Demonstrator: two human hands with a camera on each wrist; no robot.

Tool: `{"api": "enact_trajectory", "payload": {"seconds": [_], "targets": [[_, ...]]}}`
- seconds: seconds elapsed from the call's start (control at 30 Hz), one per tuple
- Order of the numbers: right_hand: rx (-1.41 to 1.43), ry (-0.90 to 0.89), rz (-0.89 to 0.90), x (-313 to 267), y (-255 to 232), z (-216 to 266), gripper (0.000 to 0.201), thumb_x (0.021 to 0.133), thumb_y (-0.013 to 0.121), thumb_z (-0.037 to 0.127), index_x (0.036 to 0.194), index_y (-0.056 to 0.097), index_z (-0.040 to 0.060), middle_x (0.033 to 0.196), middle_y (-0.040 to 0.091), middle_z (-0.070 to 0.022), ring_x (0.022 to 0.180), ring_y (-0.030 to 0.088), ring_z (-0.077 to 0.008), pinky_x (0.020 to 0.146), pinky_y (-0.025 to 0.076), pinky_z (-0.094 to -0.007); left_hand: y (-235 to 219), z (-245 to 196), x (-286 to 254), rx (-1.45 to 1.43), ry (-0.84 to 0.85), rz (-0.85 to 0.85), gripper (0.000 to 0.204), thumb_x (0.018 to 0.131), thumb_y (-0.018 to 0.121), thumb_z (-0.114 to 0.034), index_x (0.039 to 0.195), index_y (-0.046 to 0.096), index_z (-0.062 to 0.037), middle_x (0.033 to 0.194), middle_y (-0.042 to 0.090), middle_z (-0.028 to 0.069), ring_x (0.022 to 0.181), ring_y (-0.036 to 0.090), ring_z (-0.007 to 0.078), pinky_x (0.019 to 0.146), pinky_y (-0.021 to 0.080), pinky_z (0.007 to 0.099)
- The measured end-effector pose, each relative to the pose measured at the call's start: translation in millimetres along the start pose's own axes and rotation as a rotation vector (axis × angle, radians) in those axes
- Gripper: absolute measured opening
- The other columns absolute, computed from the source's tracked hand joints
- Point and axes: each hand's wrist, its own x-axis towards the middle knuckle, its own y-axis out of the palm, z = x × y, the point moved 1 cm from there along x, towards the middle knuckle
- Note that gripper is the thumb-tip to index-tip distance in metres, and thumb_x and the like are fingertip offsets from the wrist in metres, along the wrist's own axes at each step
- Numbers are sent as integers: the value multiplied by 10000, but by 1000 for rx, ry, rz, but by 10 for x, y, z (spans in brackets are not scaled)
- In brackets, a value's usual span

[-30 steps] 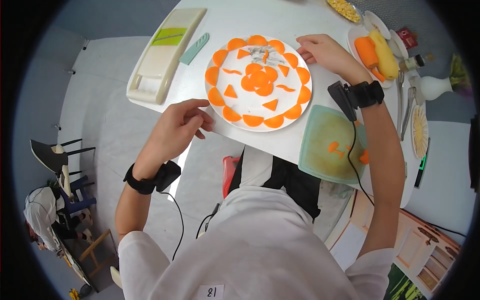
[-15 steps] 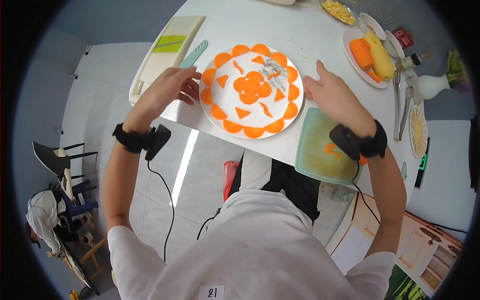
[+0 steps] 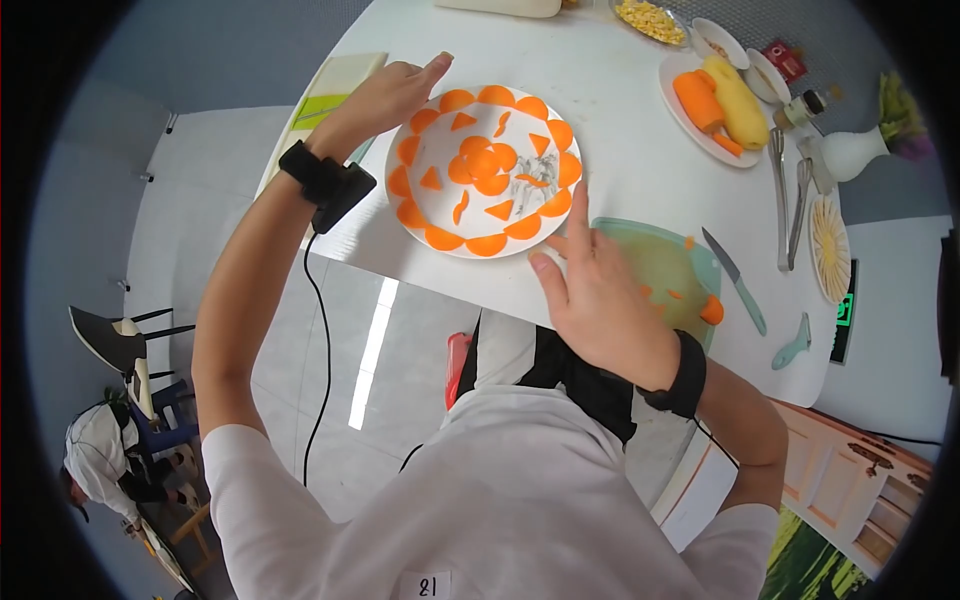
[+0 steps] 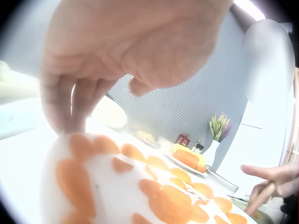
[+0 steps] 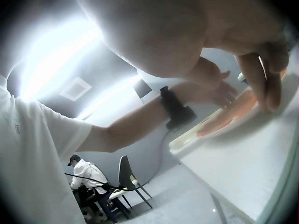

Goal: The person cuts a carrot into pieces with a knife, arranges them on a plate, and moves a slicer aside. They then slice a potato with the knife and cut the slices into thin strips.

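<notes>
A white plate (image 3: 440,215) holds a ring of orange half-slices, small orange triangles and wavy strips, and a flower of round slices (image 3: 482,163); grey smudges mark its right side. My left hand (image 3: 385,100) is at the plate's upper left; in the left wrist view this hand (image 4: 126,46) has its fingers pointing down at the rim, thumb apart. At the lower right rim is my right hand (image 3: 610,310), its index finger extended and thumb spread. The right wrist view shows that hand's fingers (image 5: 268,91) beside the rim.
Right of the plate are a green board (image 3: 650,250) with orange scraps, a knife (image 3: 738,285), a peeler (image 3: 795,345) and tongs (image 3: 783,200). A dish of carrot and yellow vegetable (image 3: 740,105) is farther back. A slicer (image 3: 345,75) lies behind my left arm.
The plate has turned clockwise and shifted slightly left. My left hand has moved up along its left side; my right hand has come down from the upper right to the lower right rim.
</notes>
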Motion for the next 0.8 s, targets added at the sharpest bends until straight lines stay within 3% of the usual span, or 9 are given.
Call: {"api": "enact_trajectory", "payload": {"seconds": [0.17,0.33,0.4,0.43,0.5,0.53,0.6,0.67,0.8], "targets": [[5,-98,-30,-51,69,9,751,980,562,136,1425,136,-294,779,615,-230,793,586,-358,778,464,-463,5,-42,86,43,46,15,859,1008,319,-704,1211,683,47,1072,714,267,1069,700,350,951,537,407],[-106,42,-25,-152,-320,-65,648,963,584,120,1521,295,-38,919,639,-204,832,601,-364,777,485,-456,-111,66,30,185,153,-156,644,1038,446,-570,1283,656,-12,1090,726,231,1048,714,308,889,557,376],[-124,110,-112,-270,-587,-298,499,952,609,117,1437,492,108,1036,640,-171,864,628,-353,797,500,-442,-196,-233,-380,170,257,-321,441,998,617,-383,1230,676,-13,1038,741,171,949,727,275,796,564,341],[-43,144,-154,-315,-769,-374,348,930,620,82,1276,603,46,1000,650,-148,844,637,-322,780,510,-418,-187,-407,-596,121,360,-309,350,951,672,-278,1179,688,-12,991,739,145,889,720,262,751,557,339],[-138,136,-169,-415,-1086,-578,213,905,626,51,1112,660,13,955,653,-135,808,630,-299,746,516,-390,-5,-663,-1086,-30,504,-226,236,871,738,-111,1084,701,-16,924,721,110,807,698,255,688,544,350],[-139,175,-146,-482,-1167,-683,185,898,627,47,1075,665,8,943,651,-134,806,628,-292,743,515,-383,127,-817,-1316,-122,544,-152,210,837,749,-49,1039,703,-21,903,706,101,785,682,262,671,536,364],[-127,236,-101,-611,-1218,-819,132,884,628,40,1000,674,-3,918,647,-133,804,623,-278,738,513,-371,450,-976,-1644,-184,652,-1,248,824,738,59,1057,698,-15,989,705,110,814,674,211,661,514,291],[-155,167,-35,-733,-1150,-829,90,878,646,51,957,676,19,915,641,-116,857,618,-282,780,506,-366,779,-1089,-1746,-228,757,48,211,813,735,56,1009,677,4,953,685,118,807,667,283,665,528,345],[-244,39,-16,-874,-931,-885,64,868,662,51,929,677,43,885,619,-93,883,592,-294,783,497,-371,1281,-1257,-1811,-187,726,113,176,816,730,5,972,648,-2,887,615,121,801,621,323,678,519,408]]}}
